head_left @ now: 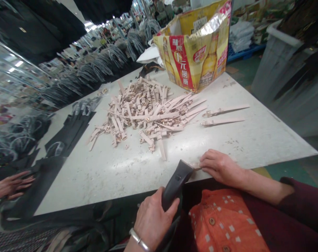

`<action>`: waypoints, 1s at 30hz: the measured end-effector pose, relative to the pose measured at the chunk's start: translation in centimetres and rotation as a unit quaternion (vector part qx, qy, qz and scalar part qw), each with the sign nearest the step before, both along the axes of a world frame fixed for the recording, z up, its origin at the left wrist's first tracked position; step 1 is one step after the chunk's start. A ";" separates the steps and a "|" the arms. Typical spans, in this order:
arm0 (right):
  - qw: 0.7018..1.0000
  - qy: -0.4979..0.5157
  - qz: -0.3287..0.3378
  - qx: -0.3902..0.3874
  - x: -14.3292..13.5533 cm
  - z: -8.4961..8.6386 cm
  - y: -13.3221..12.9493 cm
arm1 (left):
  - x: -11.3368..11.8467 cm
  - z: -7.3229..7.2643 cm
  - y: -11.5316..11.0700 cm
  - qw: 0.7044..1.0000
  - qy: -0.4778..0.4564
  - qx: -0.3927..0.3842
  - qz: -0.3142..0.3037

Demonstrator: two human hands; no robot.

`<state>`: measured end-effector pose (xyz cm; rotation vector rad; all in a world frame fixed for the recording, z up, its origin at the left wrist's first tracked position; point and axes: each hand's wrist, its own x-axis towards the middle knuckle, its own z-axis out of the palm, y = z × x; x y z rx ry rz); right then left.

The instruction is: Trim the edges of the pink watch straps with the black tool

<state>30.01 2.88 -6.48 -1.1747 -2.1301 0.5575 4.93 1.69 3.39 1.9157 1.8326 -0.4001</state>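
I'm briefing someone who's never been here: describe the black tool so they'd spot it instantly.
Find the pale table heaped with pinkish buckled straps. At its near edge, the camera wearer's left hand grips the black tool. Unlike the slim straps, it is dark and chunky, with a broad end.

Showing pale pink on the straps (163,116), glinting gold at their buckles (151,148). Spreading off-white with dark flecks across the table (101,182), showing near-black on the handheld tool (178,177). Blazing yellow, red and white on the carton (194,59). Glowing orange with pale squares on the garment (227,220), showing maroon on the sleeve (303,204).
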 end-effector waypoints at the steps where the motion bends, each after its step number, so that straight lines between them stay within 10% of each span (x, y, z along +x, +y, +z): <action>1: 1.000 0.008 0.000 -0.007 0.0 0.0 0.1 | 0.0 -0.1 0.0 1.000 0.001 -0.001 -0.003; 30: 0.992 0.080 -0.063 -0.077 -0.3 -0.4 0.5 | 2.0 -1.7 2.2 0.998 -0.053 0.017 0.000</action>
